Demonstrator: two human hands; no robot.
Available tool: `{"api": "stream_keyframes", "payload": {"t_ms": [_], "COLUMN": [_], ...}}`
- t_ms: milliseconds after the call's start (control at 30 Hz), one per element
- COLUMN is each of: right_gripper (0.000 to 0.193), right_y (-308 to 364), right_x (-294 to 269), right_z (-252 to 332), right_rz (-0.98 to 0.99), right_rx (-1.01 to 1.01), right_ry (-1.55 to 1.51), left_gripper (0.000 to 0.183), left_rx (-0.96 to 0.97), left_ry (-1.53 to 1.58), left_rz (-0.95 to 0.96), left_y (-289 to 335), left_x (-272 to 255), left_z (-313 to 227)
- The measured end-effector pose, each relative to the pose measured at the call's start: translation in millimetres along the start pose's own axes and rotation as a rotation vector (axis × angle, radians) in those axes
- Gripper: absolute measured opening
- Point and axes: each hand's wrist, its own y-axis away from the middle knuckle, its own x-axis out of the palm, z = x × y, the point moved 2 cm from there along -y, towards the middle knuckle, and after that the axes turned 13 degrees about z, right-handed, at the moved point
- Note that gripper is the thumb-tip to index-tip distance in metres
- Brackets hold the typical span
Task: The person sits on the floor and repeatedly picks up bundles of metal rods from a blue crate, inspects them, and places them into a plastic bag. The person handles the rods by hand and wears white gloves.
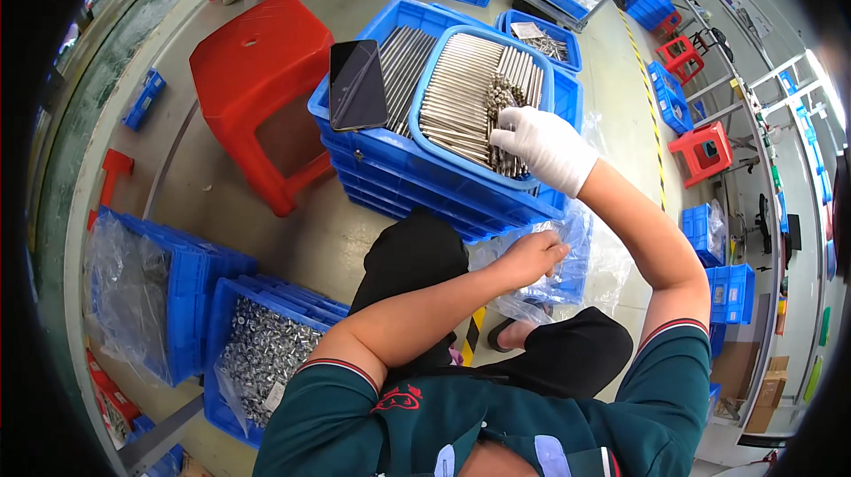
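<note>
- The light-blue tray (549,87) sits on a stack of blue crates (390,168), with silver metal rods (456,78) lying in rows inside it.
- The person's white-gloved right hand (548,149) reaches over the tray's right side, at the rods' knobbly metal ends (502,97); its fingers are bent, but whether they grip one cannot be told.
- The bare left hand (534,258) is curled on the person's side of the tray, near clear plastic (612,251); whether it holds anything cannot be told.
- Left of the tray lie darker rods (409,51) and a black phone (358,87).
- Further left of it stands a red stool (257,51).
</note>
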Motion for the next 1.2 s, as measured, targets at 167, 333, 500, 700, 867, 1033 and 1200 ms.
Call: {"api": "stream_keyframes", "payload": {"t_ms": [167, 333, 500, 700, 867, 1033, 1200], "right_gripper": [0.028, 0.027, 0.024, 0.02, 0.02, 0.024, 0.025], "right_y": [13.4, 25.2, 31.4, 37.8, 34.6, 37.3, 20.7], "right_x": [10.1, 16.9, 21.8, 17.4, 27.4, 23.1, 19.0], "right_z": [1.5, 4.5, 5.2, 17.9, 17.8, 5.2, 6.6], "right_rz": [-0.118, -0.293, -0.402, -0.383, -0.432, -0.412, -0.275], "right_rx": [-0.022, -0.027, 0.014, 0.091, 0.098, 0.136, 0.149], "right_ry": [-0.048, -0.121, -0.168, -0.197, -0.25, -0.224, -0.188], "left_gripper": [0.028, 0.027, 0.027, 0.027, 0.028, 0.029, 0.03], "left_rx": [0.01, 0.026, 0.01, -0.012, 0.003, -0.024, -0.055], "left_ry": [-0.009, -0.004, -0.033, -0.049, -0.083, -0.089, -0.101], "left_rz": [-0.007, -0.012, -0.006, 0.0, 0.012, 0.012, 0.015], "left_y": [-1.3, -3.8, -2.6, -5.5, -11.7, -14.6, -14.0], "left_x": [0.3, 2.8, 4.6, 7.3, 12.2, 15.6, 17.0], "left_z": [1.9, 6.2, 2.2, 4.8, 7.3, 10.8, 9.2]}}
